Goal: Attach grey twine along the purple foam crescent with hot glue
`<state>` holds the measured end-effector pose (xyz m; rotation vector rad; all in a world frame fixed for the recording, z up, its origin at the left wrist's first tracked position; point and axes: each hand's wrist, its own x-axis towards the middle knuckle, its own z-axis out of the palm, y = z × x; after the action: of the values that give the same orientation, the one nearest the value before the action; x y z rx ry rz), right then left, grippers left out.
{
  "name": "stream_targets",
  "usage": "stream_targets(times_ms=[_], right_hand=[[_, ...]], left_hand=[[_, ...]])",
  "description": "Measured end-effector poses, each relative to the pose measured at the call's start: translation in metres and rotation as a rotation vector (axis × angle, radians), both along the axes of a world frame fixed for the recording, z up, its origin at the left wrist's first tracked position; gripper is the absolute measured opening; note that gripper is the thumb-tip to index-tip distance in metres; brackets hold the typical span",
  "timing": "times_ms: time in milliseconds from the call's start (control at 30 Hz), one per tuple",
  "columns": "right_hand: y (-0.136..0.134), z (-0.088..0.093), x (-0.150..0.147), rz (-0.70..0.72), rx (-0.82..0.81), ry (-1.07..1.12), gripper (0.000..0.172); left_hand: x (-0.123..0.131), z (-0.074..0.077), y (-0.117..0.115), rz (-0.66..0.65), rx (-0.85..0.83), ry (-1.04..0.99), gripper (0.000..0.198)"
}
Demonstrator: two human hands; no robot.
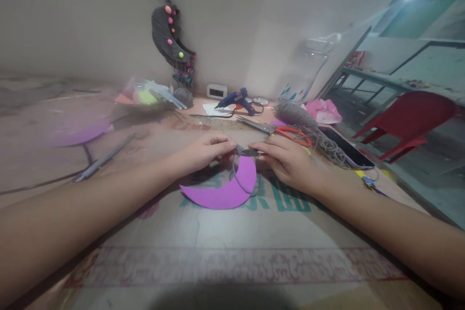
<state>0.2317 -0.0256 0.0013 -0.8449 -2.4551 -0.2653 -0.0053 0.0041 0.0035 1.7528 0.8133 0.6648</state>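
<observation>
A flat purple crescent point(218, 197) is held just over the table, its upper end wrapped in grey yarn point(250, 152). My left hand point(214, 151) is closed in a pinch at the left side of that wrapped end. From the right, my right hand point(288, 162) pinches the grey yarn at the same end, thumb and fingers together. A loose strand of yarn loops down across the crescent. The fingertips partly cover the wrapped tip.
Behind my hands lie orange-handled scissors point(290, 133), a blue glue gun point(234, 101), a grey yarn skein point(296, 115) and a phone point(345, 147). A small clock point(217, 91) stands by the wall. A yarn-wrapped crescent with pompoms point(165, 34) hangs there. Left is a grey pen-like stick point(105, 158).
</observation>
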Motion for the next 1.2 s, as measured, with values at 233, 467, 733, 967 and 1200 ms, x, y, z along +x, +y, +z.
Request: stream_targets(times_ms=[233,467,733,967,1200], right_hand=[[-0.0004,0.0007,-0.0001,0.018,-0.034,0.014,0.029],[0.0001,-0.0002,0.0000,0.050,-0.017,0.037,0.029],[0.0004,-0.0003,0.0001,0.055,-0.005,0.042,0.028],[-0.0005,0.0014,0.0013,0.016,-0.015,0.130,0.029],[0.0006,-0.0006,0.0011,-0.002,-0.052,0.086,0.031]], left_hand=[[-0.0007,0.0006,-0.0010,-0.009,-0.063,-0.008,0.032],[-0.0019,0.0024,-0.0020,-0.060,-0.071,-0.026,0.032],[-0.0014,0.0011,-0.0006,-0.058,-0.066,-0.016,0.032],[-0.0004,0.0000,-0.0004,-0.018,-0.031,-0.036,0.031],[0.0003,-0.0003,-0.0013,0.025,0.022,0.025,0.032]])
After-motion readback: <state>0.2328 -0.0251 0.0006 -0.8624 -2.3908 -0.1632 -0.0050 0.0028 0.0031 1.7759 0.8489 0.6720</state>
